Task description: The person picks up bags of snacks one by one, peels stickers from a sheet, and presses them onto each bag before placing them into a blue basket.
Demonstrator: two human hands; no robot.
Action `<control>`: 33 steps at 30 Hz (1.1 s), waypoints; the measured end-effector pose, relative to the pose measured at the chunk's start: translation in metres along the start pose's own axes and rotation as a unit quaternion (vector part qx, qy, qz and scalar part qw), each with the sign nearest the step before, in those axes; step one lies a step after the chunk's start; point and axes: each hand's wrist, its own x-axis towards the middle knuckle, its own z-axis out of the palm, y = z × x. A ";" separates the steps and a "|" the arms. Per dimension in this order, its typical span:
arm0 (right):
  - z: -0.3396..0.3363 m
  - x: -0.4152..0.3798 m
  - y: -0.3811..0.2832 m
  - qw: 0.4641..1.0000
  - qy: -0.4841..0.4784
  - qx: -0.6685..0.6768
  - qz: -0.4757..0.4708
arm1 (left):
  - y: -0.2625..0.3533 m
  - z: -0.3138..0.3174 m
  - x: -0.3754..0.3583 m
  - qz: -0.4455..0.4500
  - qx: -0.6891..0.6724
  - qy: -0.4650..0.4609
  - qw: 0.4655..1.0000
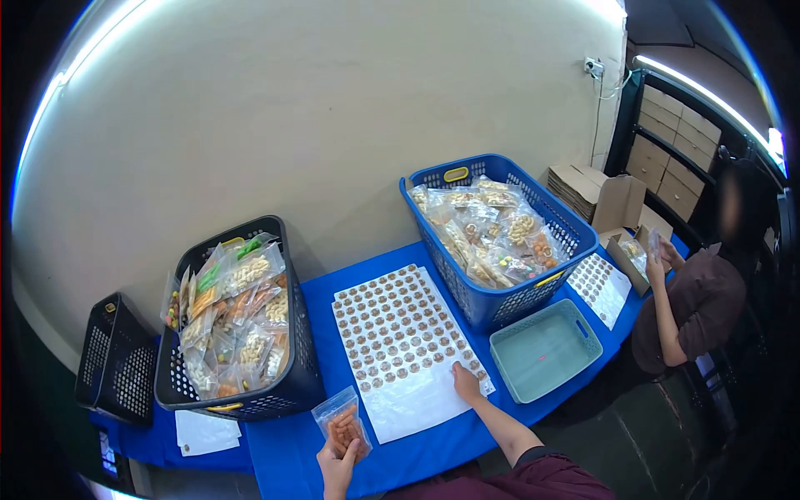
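In the head view my left hand [337,468] grips a clear zip bag [343,423] of orange-brown, finger-shaped snacks, thumb across its front. My right hand [468,385] rests on a white sheet of round brown stickers [408,408], at the lowest row near its right edge. Its fingers are closed together against the sheet, and whatever may be between the fingertips is too small to make out. Rows of stickers cover the upper part of the sheet, while the lower strip is bare white backing.
A black basket [310,367] and a blue basket [492,304] hold many snack bags. A pale green tray [546,354] sits right of the sheet. Another black basket [117,358] stands far left. At right, a co-worker [687,308] holds a bag beside an open carton [625,204] and second sticker sheet [600,287].
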 end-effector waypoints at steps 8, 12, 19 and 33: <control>-0.043 -0.024 -0.031 0.935 -0.020 0.329 0.128 | -0.014 0.012 0.014 0.054 -0.043 -0.008 0.998; -0.107 -0.037 -0.088 0.858 -0.063 0.498 0.111 | 0.009 0.024 0.019 0.012 -0.181 -0.050 0.982; -0.228 -0.033 -0.221 0.815 -0.074 0.574 -0.034 | 0.045 0.056 0.042 0.006 -0.265 -0.139 0.954; -0.224 -0.055 -0.292 0.906 -0.108 0.354 -0.204 | 0.091 0.043 0.032 0.019 -0.291 -0.257 0.921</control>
